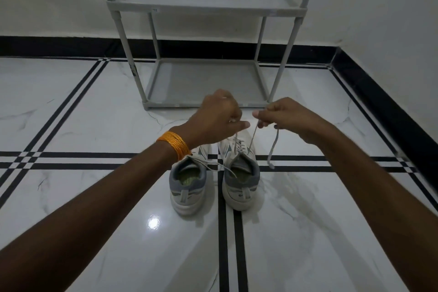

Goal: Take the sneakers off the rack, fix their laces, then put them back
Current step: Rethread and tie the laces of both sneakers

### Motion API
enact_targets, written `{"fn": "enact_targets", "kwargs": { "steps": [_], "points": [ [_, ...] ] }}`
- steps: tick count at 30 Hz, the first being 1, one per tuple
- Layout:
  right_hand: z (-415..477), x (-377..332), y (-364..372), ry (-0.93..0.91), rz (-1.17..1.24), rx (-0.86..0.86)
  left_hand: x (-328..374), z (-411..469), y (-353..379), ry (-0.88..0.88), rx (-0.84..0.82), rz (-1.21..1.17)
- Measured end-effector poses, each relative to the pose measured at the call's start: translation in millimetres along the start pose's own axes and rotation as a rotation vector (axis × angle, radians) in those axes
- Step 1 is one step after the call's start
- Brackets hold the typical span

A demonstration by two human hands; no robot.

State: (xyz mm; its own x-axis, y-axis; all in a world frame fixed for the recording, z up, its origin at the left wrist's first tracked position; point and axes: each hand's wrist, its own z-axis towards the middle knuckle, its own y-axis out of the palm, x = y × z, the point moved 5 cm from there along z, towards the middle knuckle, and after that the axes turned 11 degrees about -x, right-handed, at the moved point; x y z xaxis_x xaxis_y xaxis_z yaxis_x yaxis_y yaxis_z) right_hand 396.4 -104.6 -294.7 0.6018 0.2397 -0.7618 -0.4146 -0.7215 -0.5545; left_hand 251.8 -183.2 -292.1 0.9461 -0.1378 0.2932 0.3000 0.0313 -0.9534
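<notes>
Two grey and white sneakers stand side by side on the tiled floor, heels toward me: the left sneaker and the right sneaker. My left hand and my right hand are raised above the right sneaker, each pinching an end of its lace. One lace end hangs loose from my right hand. The left sneaker's lace lies untied across both shoes. The grey two-shelf rack stands just beyond, with nothing on either shelf.
The rack stands against a white wall with a black skirting. Another wall with the same skirting runs along the right side. The floor is glossy white marble tile with black stripes. An orange thread band wraps my left wrist.
</notes>
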Motion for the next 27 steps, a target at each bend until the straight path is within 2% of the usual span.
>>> {"fn": "enact_targets", "kwargs": {
  "steps": [2,4,6,8,10,12,13,15,17,18,20,23,27],
  "points": [
    [-3,-14,-3,-0.087,0.05,0.006,9,1,5,0.073,-0.057,-0.279],
    [-6,-25,-7,-0.159,0.07,0.027,17,3,9,0.149,-0.078,-0.353],
    [-5,-34,-9,-0.207,0.004,0.044,29,4,14,0.306,-0.071,-0.228],
    [-4,-44,-8,-0.244,-0.145,0.052,34,7,18,0.36,-0.079,0.071],
    [-3,-52,-6,-0.271,-0.239,0.066,29,15,18,0.288,-0.087,0.373],
    [-1,-53,-10,-0.289,-0.279,0.123,20,24,11,0.15,-0.114,0.459],
    [-1,-50,-13,-0.286,-0.322,0.186,15,28,6,0.071,-0.12,0.356],
    [-4,-43,-18,-0.241,-0.471,0.313,2,32,0,-0.099,-0.148,-0.149],
    [-9,-33,-12,-0.186,-0.483,0.325,-4,30,1,-0.215,-0.168,-0.648],
    [-10,-29,-5,-0.18,-0.435,0.282,-3,28,3,-0.243,-0.187,-0.78],
    [-10,-25,12,-0.197,-0.313,0.198,0,24,5,-0.247,-0.216,-0.894],
    [-9,-21,13,-0.238,-0.123,0.279,-2,23,4,-0.227,-0.192,-0.966],
    [-15,-20,-3,-0.224,0.153,0.294,-16,20,3,-0.231,-0.201,-1.028]
  ]
}}
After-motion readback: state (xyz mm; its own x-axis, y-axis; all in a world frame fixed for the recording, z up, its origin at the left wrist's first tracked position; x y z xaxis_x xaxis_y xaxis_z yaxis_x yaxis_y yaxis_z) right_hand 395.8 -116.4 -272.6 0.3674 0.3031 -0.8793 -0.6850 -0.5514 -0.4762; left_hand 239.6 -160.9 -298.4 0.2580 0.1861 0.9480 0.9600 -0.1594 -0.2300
